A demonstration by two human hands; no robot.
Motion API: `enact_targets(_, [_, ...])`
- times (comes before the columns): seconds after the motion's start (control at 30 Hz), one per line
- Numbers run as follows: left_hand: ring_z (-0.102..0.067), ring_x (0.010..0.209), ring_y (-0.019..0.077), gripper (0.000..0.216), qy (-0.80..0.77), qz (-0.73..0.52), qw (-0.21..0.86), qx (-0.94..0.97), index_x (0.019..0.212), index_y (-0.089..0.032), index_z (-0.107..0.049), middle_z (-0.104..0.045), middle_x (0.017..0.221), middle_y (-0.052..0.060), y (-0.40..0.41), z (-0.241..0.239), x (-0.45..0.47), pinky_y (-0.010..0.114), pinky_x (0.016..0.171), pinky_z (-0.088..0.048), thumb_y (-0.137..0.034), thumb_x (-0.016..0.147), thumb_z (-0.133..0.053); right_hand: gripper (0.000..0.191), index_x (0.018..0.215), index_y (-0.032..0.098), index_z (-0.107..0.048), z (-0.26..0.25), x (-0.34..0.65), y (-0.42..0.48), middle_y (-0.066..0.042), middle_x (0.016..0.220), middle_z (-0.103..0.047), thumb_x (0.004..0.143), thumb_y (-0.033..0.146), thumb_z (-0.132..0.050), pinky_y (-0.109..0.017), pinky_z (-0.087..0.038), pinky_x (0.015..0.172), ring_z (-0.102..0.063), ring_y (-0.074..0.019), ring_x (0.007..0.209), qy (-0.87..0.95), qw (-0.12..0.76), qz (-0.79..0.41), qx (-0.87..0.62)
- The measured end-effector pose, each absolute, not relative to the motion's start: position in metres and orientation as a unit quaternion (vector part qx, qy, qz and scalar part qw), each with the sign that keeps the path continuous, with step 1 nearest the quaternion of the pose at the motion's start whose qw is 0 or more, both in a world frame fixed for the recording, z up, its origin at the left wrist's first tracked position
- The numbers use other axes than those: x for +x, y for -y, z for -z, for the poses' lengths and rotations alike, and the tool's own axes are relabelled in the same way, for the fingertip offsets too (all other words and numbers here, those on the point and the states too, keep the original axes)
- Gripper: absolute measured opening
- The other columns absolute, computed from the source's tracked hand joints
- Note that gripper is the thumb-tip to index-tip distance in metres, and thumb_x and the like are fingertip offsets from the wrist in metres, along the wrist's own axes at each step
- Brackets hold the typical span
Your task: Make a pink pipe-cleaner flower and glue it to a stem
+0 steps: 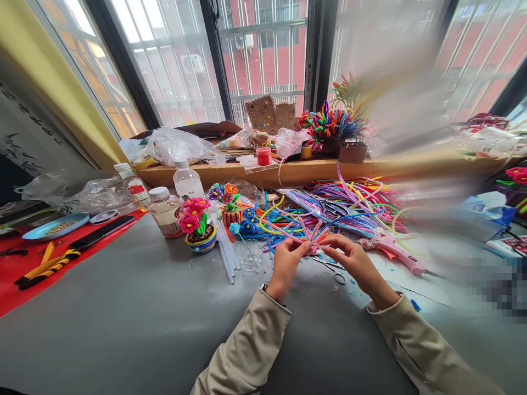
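Observation:
Between my fingertips is a small pink pipe-cleaner piece with several pale pink strands fanning upward. My left hand pinches it between thumb and forefinger. From the other side, my right hand has its thumb and forefinger closed at the same piece. Small scissors lie on the table just below my right hand. Behind both hands spreads a heap of colourful pipe cleaners, with black-handled scissors on top. A pink glue gun lies to the right of my right hand.
Left of my hands stand a potted pink pipe-cleaner flower, clear glue sticks and bottles. A phone and blue plate are farther left. A cluttered wooden sill runs along the back. The right side is blurred.

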State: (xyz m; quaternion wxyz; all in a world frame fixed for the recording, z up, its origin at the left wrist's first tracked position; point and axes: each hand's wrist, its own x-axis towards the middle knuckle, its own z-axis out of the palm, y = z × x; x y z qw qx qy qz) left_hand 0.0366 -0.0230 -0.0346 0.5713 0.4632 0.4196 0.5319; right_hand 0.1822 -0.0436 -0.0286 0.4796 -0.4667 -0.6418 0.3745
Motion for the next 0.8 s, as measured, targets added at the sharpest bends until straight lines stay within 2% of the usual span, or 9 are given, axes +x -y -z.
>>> enact_targets(0.1, [-0.058, 0.062, 0.0147, 0.020, -0.410, -0.525, 0.589, 0.458, 0.068, -0.011, -0.061, -0.063, 0.064, 0.006, 0.0260, 0.0308, 0.0375, 0.029, 0.067, -0.044, -0.028, 0.059, -0.064, 0.023, 0.074, 0.018, -0.061, 0.0301, 0.1795, 0.0439, -0.006, 0.084, -0.058, 0.070, 0.039, -0.053, -0.026, -0.042, 0.058, -0.052, -0.0179, 0.079, 0.664, 0.467, -0.346, -0.470])
enact_targets(0.27, [-0.058, 0.060, 0.0145, 0.019, -0.385, -0.511, 0.603, 0.476, 0.066, -0.011, -0.061, -0.063, 0.060, 0.005, 0.0278, 0.0283, 0.0389, 0.027, 0.064, -0.044, -0.028, 0.058, -0.064, 0.023, 0.070, 0.018, -0.061, 0.0320, 0.1752, 0.0447, -0.005, 0.076, -0.059, 0.070, 0.039, -0.053, -0.025, -0.041, 0.056, -0.052, -0.0164, 0.073, 0.645, 0.480, -0.328, -0.496])
enact_targets(0.53, [-0.057, 0.059, 0.0141, 0.019, -0.361, -0.527, 0.583, 0.502, 0.065, -0.012, -0.061, -0.062, 0.062, 0.004, 0.0261, 0.0302, 0.0394, 0.027, 0.063, -0.044, -0.030, 0.058, -0.064, 0.025, 0.069, 0.018, -0.060, 0.0269, 0.1766, 0.0465, -0.001, 0.076, -0.056, 0.067, 0.042, -0.053, -0.022, -0.039, 0.052, -0.048, -0.0121, 0.066, 0.560, 0.473, -0.483, -0.479])
enact_targets(0.8, [-0.059, 0.060, 0.0143, 0.020, -0.377, -0.513, 0.623, 0.454, 0.067, -0.011, -0.060, -0.063, 0.061, 0.005, 0.0279, 0.0292, 0.0382, 0.027, 0.064, -0.044, -0.027, 0.057, -0.066, 0.026, 0.068, 0.017, -0.062, 0.0249, 0.1791, 0.0461, -0.004, 0.077, -0.059, 0.065, 0.042, -0.056, -0.024, -0.040, 0.055, -0.049, -0.0150, 0.069, 0.589, 0.474, -0.403, -0.516])
